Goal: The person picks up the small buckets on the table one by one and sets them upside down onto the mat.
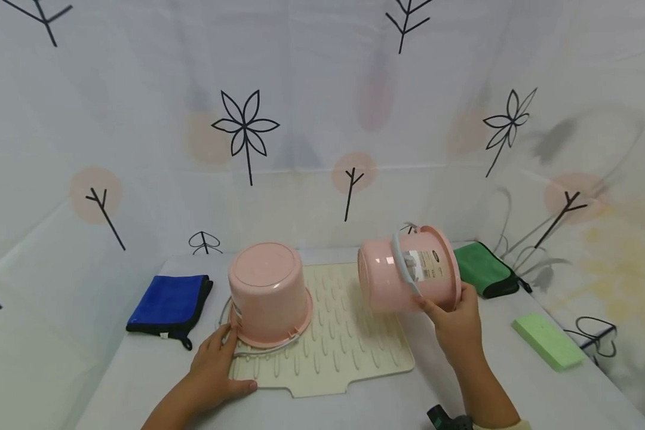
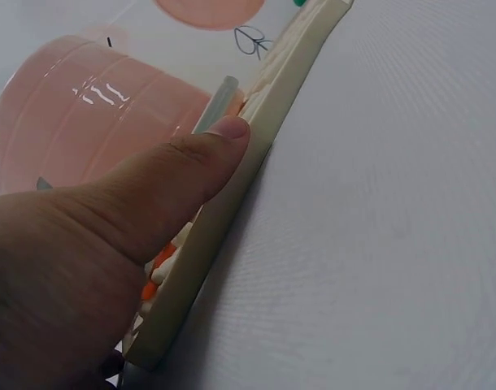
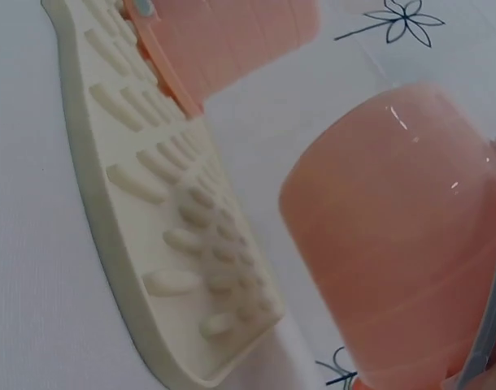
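Observation:
A pink bucket (image 1: 271,286) stands upside down on the left part of a cream drainboard (image 1: 333,364), its pale handle lying around the rim. My left hand (image 1: 209,367) rests at the board's left edge, fingers against the bucket's rim. In the left wrist view its thumb (image 2: 183,171) lies extended over the board's edge; the other fingers are mostly hidden. Above the board's right side, my right hand (image 1: 457,328) grips a second pink bucket (image 1: 381,280) by its rim. That bucket is tilted on its side, mouth to the right, with a label on its wall.
A folded blue cloth (image 1: 169,303) lies left of the board. Behind the held bucket is a green cloth (image 1: 486,269), and a light green block (image 1: 548,341) lies at the right. A black object (image 1: 443,418) shows by the right wrist. Patterned fabric (image 1: 301,119) hangs behind the table.

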Motion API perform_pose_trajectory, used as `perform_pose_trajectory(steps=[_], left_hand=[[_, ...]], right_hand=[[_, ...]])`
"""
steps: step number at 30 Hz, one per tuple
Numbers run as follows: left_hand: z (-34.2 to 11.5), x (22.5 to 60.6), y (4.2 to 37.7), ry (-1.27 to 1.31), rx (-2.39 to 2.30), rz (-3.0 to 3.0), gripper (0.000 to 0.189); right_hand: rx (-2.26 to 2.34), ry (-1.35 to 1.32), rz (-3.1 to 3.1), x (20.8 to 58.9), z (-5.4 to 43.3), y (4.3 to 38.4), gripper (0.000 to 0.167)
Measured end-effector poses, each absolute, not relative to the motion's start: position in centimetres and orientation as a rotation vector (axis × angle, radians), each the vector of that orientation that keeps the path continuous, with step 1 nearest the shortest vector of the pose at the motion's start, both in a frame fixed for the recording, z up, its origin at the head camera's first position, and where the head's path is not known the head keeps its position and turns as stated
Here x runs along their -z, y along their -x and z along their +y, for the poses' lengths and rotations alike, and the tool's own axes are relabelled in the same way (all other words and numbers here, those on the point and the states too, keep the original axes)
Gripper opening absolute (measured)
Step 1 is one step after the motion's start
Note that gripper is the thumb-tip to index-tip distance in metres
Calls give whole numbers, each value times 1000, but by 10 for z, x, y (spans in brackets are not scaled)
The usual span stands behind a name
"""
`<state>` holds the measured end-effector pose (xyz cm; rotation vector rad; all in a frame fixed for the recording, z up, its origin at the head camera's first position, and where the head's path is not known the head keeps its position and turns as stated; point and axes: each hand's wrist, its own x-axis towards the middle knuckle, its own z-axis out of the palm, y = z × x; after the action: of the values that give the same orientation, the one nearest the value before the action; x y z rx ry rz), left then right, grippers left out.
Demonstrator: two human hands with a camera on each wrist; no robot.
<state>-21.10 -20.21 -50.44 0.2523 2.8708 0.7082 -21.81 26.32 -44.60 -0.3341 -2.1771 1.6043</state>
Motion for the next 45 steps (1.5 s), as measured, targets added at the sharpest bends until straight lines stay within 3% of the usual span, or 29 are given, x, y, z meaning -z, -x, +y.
perform_pose_trajectory(steps=[11, 24, 31, 37, 45], left_hand=[[-203, 501, 213, -241, -815, 2812, 137], [-198, 440, 203, -111, -1063, 3017, 98], [-165, 412, 196, -446, -1207, 3113, 83], [-128, 397, 205, -690, -1266, 3057, 84], [-79, 390, 225, -804, -1232, 2902, 89]], right_hand=[[-1743, 250, -2125, 451, 260, 214, 90], [-1787, 228, -2122, 457, 254, 214, 80], [-1818, 161, -2094, 459, 250, 216, 71], [-1844, 161, -2101, 461, 249, 215, 67], [-1905, 61, -2044, 463, 253, 212, 59]])
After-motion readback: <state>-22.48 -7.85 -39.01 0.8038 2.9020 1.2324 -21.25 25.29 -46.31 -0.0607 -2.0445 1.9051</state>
